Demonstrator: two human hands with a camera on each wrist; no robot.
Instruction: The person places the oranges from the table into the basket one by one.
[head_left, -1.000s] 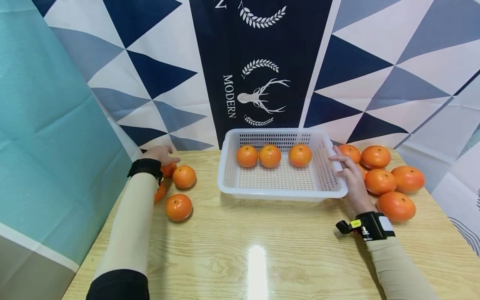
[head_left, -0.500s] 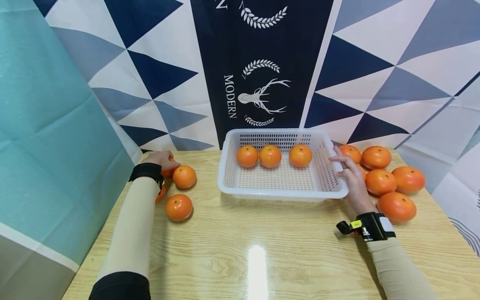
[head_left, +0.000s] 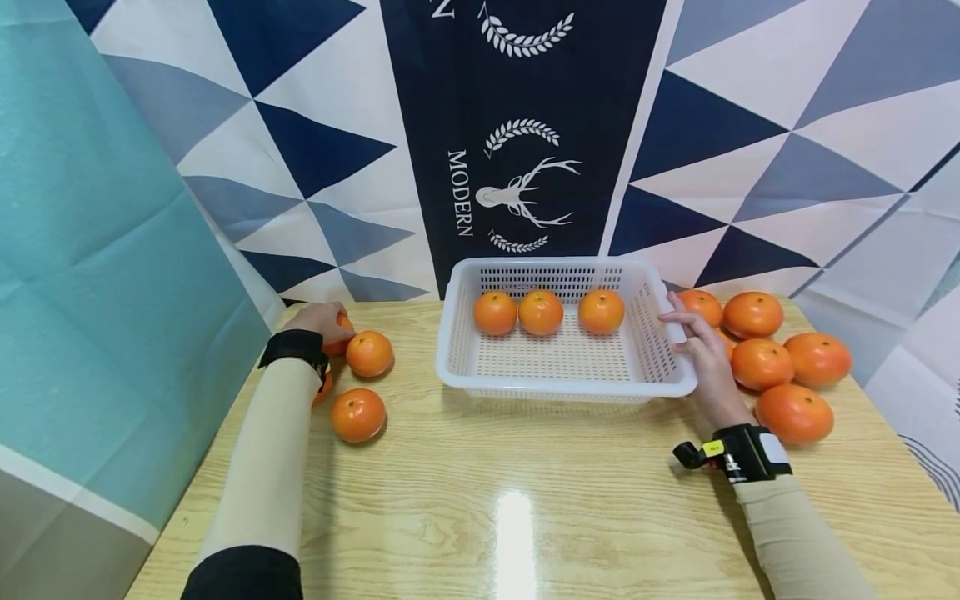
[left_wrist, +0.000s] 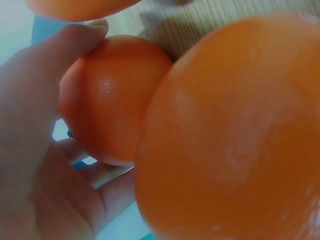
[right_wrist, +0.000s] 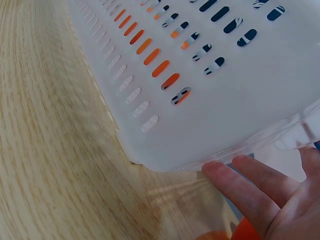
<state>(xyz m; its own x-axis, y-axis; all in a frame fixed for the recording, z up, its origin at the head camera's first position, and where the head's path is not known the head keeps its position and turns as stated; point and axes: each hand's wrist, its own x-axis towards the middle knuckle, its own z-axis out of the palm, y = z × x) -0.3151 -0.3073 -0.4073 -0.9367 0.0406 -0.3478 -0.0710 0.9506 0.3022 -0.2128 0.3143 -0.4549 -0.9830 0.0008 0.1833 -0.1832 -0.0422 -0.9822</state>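
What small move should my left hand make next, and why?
Probably lift the round orange fruit gently upward: your left hand grips it, another fruit sits close beside it, and the white perforated plastic basket has bare floor in front of its three fruits.

Left of the basket (head_left: 566, 387), the left hand (head_left: 318, 320) a second ago reached over an orange (left_wrist: 115, 100) with fingers outstretched; it has since lowered, thumb and fingers now curled round it. The forearm (head_left: 268, 458) has shifted slightly toward the basket.
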